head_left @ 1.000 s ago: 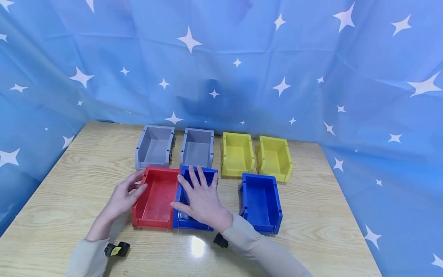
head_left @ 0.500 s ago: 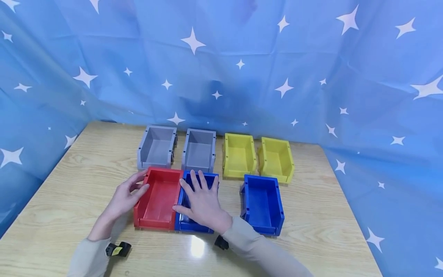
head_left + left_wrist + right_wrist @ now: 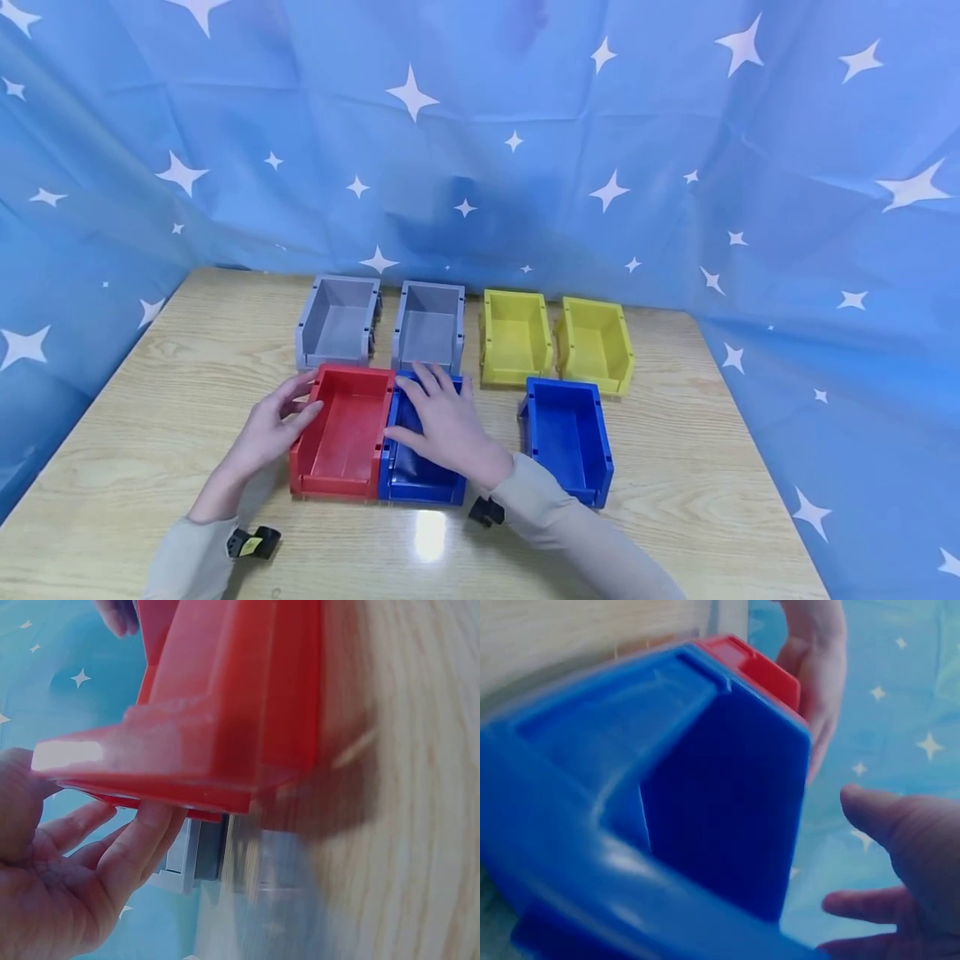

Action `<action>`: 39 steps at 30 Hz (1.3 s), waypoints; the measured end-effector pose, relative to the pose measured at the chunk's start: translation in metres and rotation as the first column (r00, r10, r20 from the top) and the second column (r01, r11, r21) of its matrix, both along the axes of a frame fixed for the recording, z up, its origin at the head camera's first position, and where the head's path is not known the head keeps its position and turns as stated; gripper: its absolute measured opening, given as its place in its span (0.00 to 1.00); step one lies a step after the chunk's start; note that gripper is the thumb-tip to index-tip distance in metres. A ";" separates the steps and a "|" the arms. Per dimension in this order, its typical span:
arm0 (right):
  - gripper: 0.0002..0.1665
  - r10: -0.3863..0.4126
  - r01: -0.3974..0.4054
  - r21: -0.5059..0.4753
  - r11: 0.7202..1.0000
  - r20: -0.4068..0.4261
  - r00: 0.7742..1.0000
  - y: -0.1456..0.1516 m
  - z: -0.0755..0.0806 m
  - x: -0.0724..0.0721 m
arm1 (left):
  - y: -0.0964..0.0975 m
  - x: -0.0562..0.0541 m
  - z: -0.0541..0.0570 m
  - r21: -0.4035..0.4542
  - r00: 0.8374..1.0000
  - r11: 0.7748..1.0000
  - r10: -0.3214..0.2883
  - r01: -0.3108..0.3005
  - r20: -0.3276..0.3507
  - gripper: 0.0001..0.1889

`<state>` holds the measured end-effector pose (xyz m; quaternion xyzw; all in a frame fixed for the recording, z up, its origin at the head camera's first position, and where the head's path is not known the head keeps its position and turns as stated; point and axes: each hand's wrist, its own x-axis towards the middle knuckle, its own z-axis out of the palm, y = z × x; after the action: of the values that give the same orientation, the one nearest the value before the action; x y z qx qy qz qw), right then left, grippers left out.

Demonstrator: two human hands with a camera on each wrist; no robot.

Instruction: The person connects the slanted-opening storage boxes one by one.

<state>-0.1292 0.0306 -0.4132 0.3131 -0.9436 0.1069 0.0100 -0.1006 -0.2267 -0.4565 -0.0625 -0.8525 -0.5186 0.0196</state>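
Note:
In the head view, a red bin and a blue bin stand side by side, touching, at the front of the table. My left hand grips the red bin's left wall, thumb at the rim and fingers outside. The left wrist view shows the fingers of that hand against the red wall. Over the blue bin my right hand reaches with spread fingers, hiding part of its inside. In the right wrist view, thumb and fingers of the right hand appear apart from the blue bin.
Behind stand two grey bins and two yellow bins in a row. A second blue bin sits apart on the right. A blue star-patterned cloth hangs behind the wooden table.
My right hand has shifted slightly right, and its fingers have drawn a little closer together above the blue bin. The left hand stays at the red bin's wall.

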 end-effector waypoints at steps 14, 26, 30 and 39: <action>0.39 -0.084 0.081 -0.100 0.992 -0.025 0.996 0.038 0.010 0.001 | -0.002 0.001 0.000 0.000 1.000 1.000 -0.003 0.003 0.008 0.29; 0.37 -0.183 0.171 -0.130 0.977 -0.082 0.980 0.071 0.004 0.008 | -0.001 0.001 -0.001 -0.009 1.000 1.000 0.004 -0.004 -0.010 0.28; 0.37 -0.213 0.197 -0.164 0.967 -0.089 0.973 0.083 0.004 0.010 | 0.000 0.002 -0.001 -0.009 1.000 1.000 0.006 -0.006 -0.008 0.28; 0.38 -0.278 0.252 -0.207 0.945 -0.108 0.954 0.113 0.008 0.014 | 0.001 0.002 0.000 -0.007 1.000 1.000 0.006 -0.006 -0.012 0.28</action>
<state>-0.1154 0.1437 -0.4048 0.1872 -0.9596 0.1731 0.1187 -0.0982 -0.2262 -0.4562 -0.0631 -0.8544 -0.5152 0.0258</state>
